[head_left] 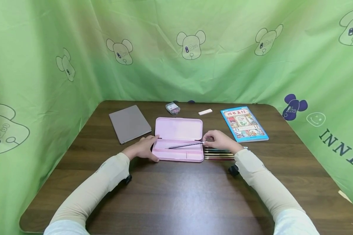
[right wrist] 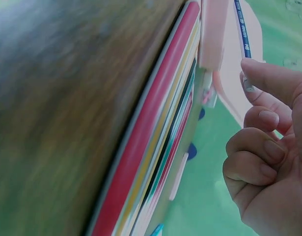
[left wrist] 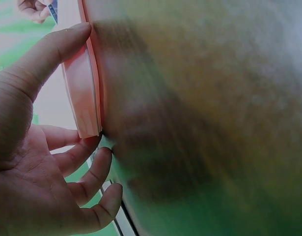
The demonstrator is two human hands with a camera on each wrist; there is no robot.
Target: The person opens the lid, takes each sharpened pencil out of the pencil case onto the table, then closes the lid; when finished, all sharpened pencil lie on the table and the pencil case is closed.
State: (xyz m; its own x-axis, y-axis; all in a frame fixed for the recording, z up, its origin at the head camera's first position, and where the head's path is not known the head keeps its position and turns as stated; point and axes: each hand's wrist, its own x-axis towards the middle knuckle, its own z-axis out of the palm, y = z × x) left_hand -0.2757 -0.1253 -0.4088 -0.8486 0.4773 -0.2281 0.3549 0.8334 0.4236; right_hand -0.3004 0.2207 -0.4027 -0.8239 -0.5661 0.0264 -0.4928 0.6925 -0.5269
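A pink pencil case [head_left: 178, 129] lies opened on the table, its lid folded back and its divided tray facing up. At its left end my left hand [head_left: 142, 148] holds the case, thumb on the near edge and fingers toward the far side. Between thumb and index finger my right hand [head_left: 220, 140] pinches the white end of a dark blue pencil [right wrist: 242, 30]. That pencil slants over the tray, its other end toward the left; whether it touches the tray I cannot tell. Several coloured pencils [head_left: 219, 156] lie side by side right of the case, partly beneath my right wrist.
A grey notebook [head_left: 130, 123] lies at the left on the wooden table [head_left: 176, 195]. Behind the case are a small clear box [head_left: 172, 108] and a white eraser-like bar [head_left: 205, 112]. A blue-edged book [head_left: 245, 123] lies at the right. Green curtains [head_left: 153, 75] surround the table.
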